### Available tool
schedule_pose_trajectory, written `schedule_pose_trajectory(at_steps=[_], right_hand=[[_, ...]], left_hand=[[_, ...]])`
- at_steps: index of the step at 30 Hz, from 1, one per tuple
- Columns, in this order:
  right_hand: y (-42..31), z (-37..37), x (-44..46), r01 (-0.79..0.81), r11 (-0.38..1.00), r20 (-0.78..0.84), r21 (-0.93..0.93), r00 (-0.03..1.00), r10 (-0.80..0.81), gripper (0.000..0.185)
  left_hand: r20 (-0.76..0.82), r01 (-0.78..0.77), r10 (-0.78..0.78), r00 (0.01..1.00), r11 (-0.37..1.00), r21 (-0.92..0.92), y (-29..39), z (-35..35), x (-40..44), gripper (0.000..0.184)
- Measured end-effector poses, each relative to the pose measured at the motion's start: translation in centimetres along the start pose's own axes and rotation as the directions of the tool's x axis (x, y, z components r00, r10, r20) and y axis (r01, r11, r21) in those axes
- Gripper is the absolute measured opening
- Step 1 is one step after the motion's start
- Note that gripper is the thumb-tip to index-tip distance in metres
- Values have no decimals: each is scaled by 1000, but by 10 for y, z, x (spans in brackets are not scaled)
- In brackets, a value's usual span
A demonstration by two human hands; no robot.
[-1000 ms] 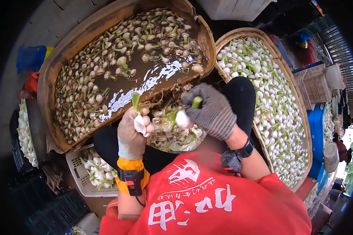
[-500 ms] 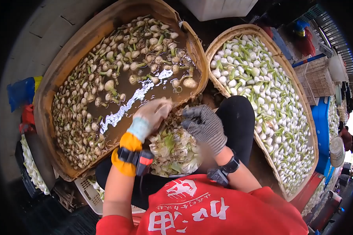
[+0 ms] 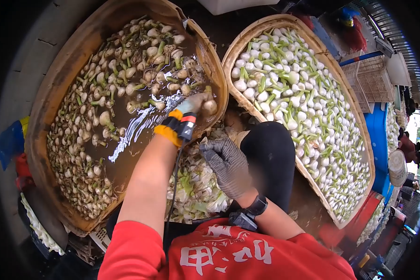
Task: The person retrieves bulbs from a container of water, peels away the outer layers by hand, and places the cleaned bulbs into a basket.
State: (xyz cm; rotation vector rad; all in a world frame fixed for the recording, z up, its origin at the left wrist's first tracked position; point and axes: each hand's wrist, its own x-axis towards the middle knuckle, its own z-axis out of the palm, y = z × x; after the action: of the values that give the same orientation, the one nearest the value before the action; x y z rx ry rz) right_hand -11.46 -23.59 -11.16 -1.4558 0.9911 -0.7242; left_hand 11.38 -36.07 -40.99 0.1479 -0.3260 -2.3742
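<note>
My left hand (image 3: 194,103), in a light glove with an orange cuff, reaches over the near right edge of the muddy-water tub (image 3: 209,46). Its fingers are closed at an unpeeled garlic bulb (image 3: 210,108) with a short stem. Many more brownish garlic bulbs (image 3: 81,135) lie in the water. Above a heap of garlic peelings (image 3: 196,186), my right hand (image 3: 225,163) wears a grey striped glove. Its fingers are curled, and whatever they hold is hidden.
To the right stands a long tub (image 3: 228,58) full of clean white garlic bulbs (image 3: 308,112) with green stems. My bent knee (image 3: 270,154) is between the tubs. Plastic crates (image 3: 371,81) and a blue container (image 3: 378,140) stand farther right.
My left hand has moved from beside my right hand forward into the muddy tub, down to a bulb. The right hand stays over the peelings, slightly lower. The whole view has shifted.
</note>
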Motion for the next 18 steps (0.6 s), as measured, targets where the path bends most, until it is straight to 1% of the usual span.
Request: schedule_pose_trajectory(at_steps=[1,2,4,5,6,7,8,9,10,11,12,13,14,15,16,17,18], right_hand=[[1,-1,2,57,998,-31,-25,998,-58,15],[4,-1,4,57,998,-30,-12,998,-58,15],[11,4,6,76,997,-167,-10,983,-76,16],[8,9,8,-20,999,-187,37,982,27,19],[4,10,11,16,992,-210,-125,977,-42,24],[-5,10,10,63,980,-179,-189,979,-97,25],[-16,9,10,114,960,-146,-254,977,-155,27],[-24,9,8,121,960,-139,-254,977,-160,27],[-31,10,5,250,925,-56,-284,959,-277,29],[-36,10,1,377,875,31,-304,922,-387,31],[-40,13,-3,383,872,37,-304,920,-391,31],[-44,16,-7,425,836,107,-346,903,-415,32],[-48,18,-11,470,795,177,-385,882,-436,32],[-48,20,-15,485,760,214,-432,874,-437,32],[-51,22,-19,492,754,217,-434,870,-443,32],[-54,25,-23,478,735,247,-480,878,-410,32],[-56,28,-26,465,713,273,-525,886,-376,33]], left_hand=[[-11,5,-5,1000,1000,1,-13,99,-40,35],[-761,-77,271,589,957,281,-5,202,-11,43],[-591,-255,282,756,958,131,-17,241,-42,57],[-614,-347,366,699,925,157,-29,264,-49,59],[-631,-435,446,635,881,185,-42,287,-55,61],[-605,-464,507,614,852,243,-54,307,-67,62],[-594,-526,478,647,844,107,-67,315,-79,59],[-615,-539,514,598,826,166,-79,330,-86,57],[-634,-549,547,546,806,222,-90,348,-90,54],[-633,-554,552,542,802,224,-97,362,-92,54],[-644,-554,572,509,790,263,-104,375,-91,50],[-652,-553,591,474,777,302,-112,383,-93,45],[-648,-559,598,472,771,304,-121,386,-98,45],[-678,-581,610,410,748,322,-132,385,-103,42],[-705,-601,618,347,724,339,-139,383,-106,39],[-700,-606,624,347,719,341,-144,381,-109,39],[-683,-560,642,348,727,397,-146,379,-115,36]])
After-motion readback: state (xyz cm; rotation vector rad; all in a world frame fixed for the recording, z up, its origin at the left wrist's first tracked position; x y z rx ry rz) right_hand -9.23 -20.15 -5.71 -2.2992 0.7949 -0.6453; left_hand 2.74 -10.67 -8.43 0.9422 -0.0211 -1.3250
